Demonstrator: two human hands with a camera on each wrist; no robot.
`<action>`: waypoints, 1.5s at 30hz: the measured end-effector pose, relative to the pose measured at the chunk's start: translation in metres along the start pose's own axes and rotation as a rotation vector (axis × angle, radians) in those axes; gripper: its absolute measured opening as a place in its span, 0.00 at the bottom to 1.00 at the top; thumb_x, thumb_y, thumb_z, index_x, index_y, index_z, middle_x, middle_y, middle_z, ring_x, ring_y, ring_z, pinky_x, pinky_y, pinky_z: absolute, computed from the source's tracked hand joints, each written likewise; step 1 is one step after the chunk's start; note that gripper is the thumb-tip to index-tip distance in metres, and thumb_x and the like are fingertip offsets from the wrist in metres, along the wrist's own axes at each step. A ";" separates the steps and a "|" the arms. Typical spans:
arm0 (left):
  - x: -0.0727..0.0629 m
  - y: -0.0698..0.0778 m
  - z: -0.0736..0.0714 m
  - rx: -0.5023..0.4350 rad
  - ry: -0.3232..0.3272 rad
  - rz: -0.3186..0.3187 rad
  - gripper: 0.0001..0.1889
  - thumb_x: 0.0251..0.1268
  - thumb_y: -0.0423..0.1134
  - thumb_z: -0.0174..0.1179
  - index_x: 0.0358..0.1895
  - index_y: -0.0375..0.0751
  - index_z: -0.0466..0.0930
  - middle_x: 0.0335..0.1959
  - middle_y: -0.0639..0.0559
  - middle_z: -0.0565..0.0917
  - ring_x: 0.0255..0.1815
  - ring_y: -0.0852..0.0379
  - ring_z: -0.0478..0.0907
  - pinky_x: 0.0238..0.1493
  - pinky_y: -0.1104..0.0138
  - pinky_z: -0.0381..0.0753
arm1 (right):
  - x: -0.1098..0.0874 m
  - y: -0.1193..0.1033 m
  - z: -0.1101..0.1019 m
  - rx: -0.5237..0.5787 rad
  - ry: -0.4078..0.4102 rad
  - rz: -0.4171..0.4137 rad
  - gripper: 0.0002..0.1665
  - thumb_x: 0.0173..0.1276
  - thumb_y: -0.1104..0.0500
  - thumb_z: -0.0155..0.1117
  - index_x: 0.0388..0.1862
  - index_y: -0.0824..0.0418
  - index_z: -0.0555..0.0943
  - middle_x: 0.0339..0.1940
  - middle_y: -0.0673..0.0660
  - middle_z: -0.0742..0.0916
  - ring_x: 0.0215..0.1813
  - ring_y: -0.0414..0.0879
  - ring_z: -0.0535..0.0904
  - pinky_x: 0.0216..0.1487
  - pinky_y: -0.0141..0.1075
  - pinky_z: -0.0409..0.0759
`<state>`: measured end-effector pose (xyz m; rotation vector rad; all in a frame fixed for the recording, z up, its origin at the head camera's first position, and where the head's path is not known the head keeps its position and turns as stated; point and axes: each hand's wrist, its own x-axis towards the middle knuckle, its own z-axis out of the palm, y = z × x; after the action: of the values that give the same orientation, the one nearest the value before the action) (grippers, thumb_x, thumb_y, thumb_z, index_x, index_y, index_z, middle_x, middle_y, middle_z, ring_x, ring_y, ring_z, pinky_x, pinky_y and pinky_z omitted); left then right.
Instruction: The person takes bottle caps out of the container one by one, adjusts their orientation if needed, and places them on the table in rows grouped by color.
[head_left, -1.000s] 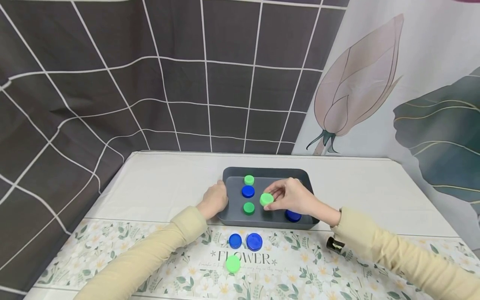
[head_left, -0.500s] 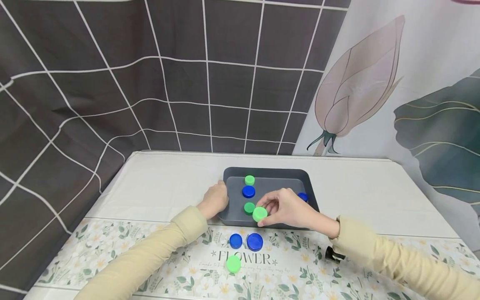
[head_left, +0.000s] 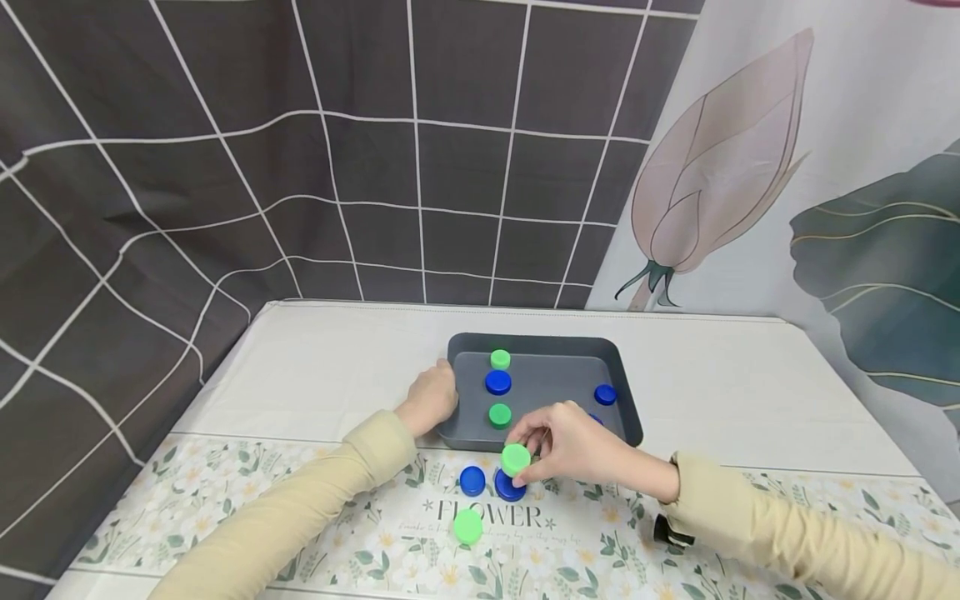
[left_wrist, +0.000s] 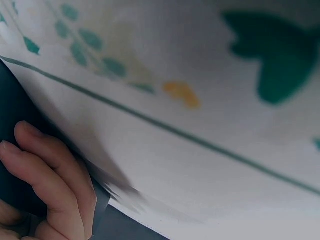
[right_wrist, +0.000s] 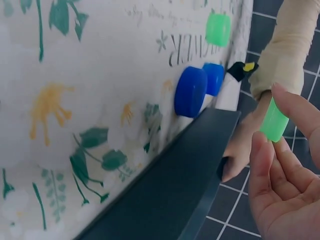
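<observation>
Pinching a bright green cap (head_left: 515,460) between thumb and fingertips — that's the right hand (head_left: 572,443), just below centre of the head view, its grip closed on the cap's edge. In that view the cap overlaps a large blue cap (head_left: 511,490); the right wrist view shows the two apart, the green one held clear of the cloth. Just to the left of the large blue cap sits a smaller blue cap (head_left: 472,480), and a little below these, on the printed word FLOWER, lies a light green cap (head_left: 468,527).

Up to the dark grey tray (head_left: 558,375) now, mid-frame: the left hand (head_left: 432,396) is at its left wall, fingers curled and holding on. Inside, down the left part, it's a column of three — a pale green cap (head_left: 500,359) at the top, a blue cap (head_left: 498,382) right by it, a darker green cap (head_left: 499,416) lower down. Over at the tray's right side sits another blue cap (head_left: 605,394), with one more blue piece (head_left: 595,418) mostly hidden behind the right hand.

Cream sleeves (head_left: 300,517) reach in from both lower corners, above a floral table cloth (head_left: 360,558). A dark gridded curtain (head_left: 367,167) fills the upper left; a pink bud print (head_left: 712,167) takes the upper right.
</observation>
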<state>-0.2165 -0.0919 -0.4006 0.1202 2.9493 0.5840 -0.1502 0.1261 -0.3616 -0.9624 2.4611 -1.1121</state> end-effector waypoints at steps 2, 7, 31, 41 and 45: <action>0.000 0.000 0.000 0.005 0.001 0.001 0.12 0.67 0.27 0.47 0.50 0.21 0.68 0.24 0.38 0.79 0.19 0.54 0.77 0.17 0.71 0.79 | -0.001 0.001 0.003 -0.002 -0.007 -0.004 0.18 0.46 0.53 0.80 0.37 0.55 0.86 0.27 0.45 0.85 0.27 0.31 0.76 0.28 0.26 0.80; 0.000 -0.001 0.001 0.006 0.006 0.009 0.11 0.67 0.27 0.47 0.49 0.22 0.68 0.24 0.39 0.79 0.19 0.53 0.78 0.17 0.71 0.79 | -0.005 0.002 0.010 -0.027 -0.020 -0.026 0.19 0.45 0.55 0.81 0.38 0.56 0.86 0.27 0.44 0.84 0.27 0.32 0.75 0.28 0.25 0.79; -0.001 -0.001 0.001 -0.002 0.021 0.020 0.11 0.66 0.26 0.47 0.48 0.22 0.69 0.23 0.38 0.79 0.17 0.53 0.78 0.16 0.72 0.79 | -0.016 -0.002 0.040 -0.120 -0.186 -0.072 0.20 0.45 0.59 0.81 0.40 0.54 0.86 0.31 0.41 0.84 0.26 0.28 0.72 0.27 0.21 0.76; -0.001 -0.001 0.002 -0.002 0.017 0.009 0.12 0.66 0.26 0.47 0.49 0.22 0.68 0.23 0.38 0.79 0.17 0.54 0.77 0.16 0.71 0.78 | -0.016 -0.003 0.046 -0.162 -0.220 -0.022 0.21 0.45 0.58 0.80 0.41 0.53 0.87 0.32 0.39 0.83 0.25 0.28 0.71 0.27 0.20 0.75; -0.001 -0.001 0.002 -0.005 0.013 0.000 0.12 0.66 0.27 0.48 0.50 0.22 0.68 0.23 0.38 0.79 0.17 0.54 0.77 0.16 0.71 0.78 | -0.016 -0.001 0.047 -0.179 -0.216 -0.029 0.21 0.45 0.58 0.80 0.42 0.53 0.87 0.32 0.39 0.84 0.26 0.27 0.71 0.27 0.20 0.74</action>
<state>-0.2154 -0.0918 -0.4028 0.1170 2.9604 0.5941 -0.1147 0.1101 -0.3923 -1.1092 2.4053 -0.7601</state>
